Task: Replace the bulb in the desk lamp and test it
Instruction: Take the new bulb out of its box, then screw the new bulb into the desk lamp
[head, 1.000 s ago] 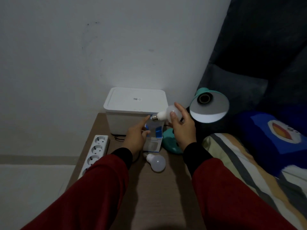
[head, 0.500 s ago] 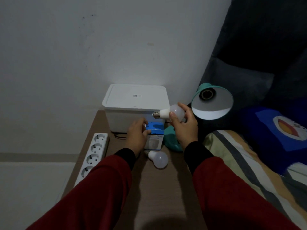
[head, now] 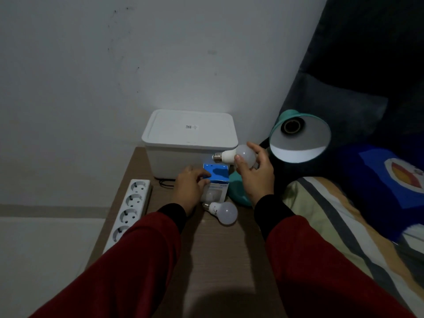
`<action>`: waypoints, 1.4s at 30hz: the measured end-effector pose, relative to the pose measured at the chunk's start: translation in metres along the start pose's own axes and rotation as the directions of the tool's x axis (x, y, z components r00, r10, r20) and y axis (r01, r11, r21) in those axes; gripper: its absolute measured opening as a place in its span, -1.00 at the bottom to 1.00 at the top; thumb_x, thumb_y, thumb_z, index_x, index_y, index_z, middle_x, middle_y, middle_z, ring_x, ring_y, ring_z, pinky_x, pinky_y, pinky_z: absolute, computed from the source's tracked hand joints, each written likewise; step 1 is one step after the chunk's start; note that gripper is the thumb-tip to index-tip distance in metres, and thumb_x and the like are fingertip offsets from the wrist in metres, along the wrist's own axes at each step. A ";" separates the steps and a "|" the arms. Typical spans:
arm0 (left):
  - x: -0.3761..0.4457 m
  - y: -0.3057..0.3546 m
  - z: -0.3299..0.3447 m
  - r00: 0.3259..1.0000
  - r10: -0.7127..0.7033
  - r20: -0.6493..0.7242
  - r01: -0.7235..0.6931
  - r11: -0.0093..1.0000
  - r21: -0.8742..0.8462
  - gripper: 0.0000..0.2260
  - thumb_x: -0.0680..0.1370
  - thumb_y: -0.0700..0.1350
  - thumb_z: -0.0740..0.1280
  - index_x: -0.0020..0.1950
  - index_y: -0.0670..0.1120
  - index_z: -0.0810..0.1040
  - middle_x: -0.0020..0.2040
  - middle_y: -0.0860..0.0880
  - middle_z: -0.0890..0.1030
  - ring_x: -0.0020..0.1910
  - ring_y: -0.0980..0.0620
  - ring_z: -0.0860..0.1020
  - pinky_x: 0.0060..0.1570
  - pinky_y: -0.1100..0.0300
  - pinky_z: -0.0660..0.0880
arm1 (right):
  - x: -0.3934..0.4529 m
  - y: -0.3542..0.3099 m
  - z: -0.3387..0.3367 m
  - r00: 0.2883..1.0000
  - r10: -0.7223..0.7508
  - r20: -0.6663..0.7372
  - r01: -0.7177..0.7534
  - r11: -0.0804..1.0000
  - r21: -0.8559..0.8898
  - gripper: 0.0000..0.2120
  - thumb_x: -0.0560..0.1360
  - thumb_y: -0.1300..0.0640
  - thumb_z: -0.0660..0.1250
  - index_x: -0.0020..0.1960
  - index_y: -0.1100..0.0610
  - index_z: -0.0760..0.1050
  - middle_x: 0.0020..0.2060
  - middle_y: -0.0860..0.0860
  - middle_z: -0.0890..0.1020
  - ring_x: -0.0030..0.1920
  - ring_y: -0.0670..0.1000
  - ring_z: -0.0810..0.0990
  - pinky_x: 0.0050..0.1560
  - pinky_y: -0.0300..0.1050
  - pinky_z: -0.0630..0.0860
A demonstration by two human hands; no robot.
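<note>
A teal desk lamp stands at the right of the wooden bedside table (head: pixel 206 260); its shade (head: pixel 300 138) faces me with an empty socket (head: pixel 291 126), and its base (head: pixel 237 191) sits behind my right wrist. My right hand (head: pixel 254 173) holds a white bulb (head: pixel 238 156) in the air, screw cap pointing left. My left hand (head: pixel 189 188) rests on the blue-and-white bulb box (head: pixel 216 183), fingers over its top flap. A second white bulb (head: pixel 223 212) lies on the table in front of the box.
A white lidded bin (head: pixel 189 134) stands against the wall behind the box. A white power strip (head: pixel 129 210) lies along the table's left edge. A bed with a striped blanket (head: pixel 344 226) and a blue pillow (head: pixel 390 180) borders the right side.
My left hand has come down from near the bulb's cap onto the top of the box. The right hand keeps the bulb at about the same place beside the shade.
</note>
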State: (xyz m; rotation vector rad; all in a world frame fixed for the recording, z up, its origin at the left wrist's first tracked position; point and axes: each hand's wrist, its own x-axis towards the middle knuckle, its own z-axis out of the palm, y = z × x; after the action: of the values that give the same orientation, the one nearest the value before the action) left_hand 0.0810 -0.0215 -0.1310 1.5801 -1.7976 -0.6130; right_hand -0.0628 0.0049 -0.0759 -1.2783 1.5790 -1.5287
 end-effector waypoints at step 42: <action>0.053 0.179 -0.012 0.861 0.504 0.077 -0.501 0.864 -0.051 -0.56 0.54 -0.39 0.19 0.33 -0.03 0.51 0.28 -0.09 0.58 0.29 0.02 0.51 0.18 0.57 0.22 | 0.024 -0.048 -0.057 0.870 0.169 -0.464 -0.205 0.978 -0.030 -0.37 0.43 -0.08 0.40 0.39 0.17 0.31 0.32 0.15 0.37 0.28 0.15 0.44 0.18 -0.09 0.42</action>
State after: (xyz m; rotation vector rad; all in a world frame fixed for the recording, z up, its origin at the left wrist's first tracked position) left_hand -0.0340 -0.0441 0.0147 1.0027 -2.1445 -0.4561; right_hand -0.1123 0.0118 -0.0153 -0.7976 2.0098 -1.7411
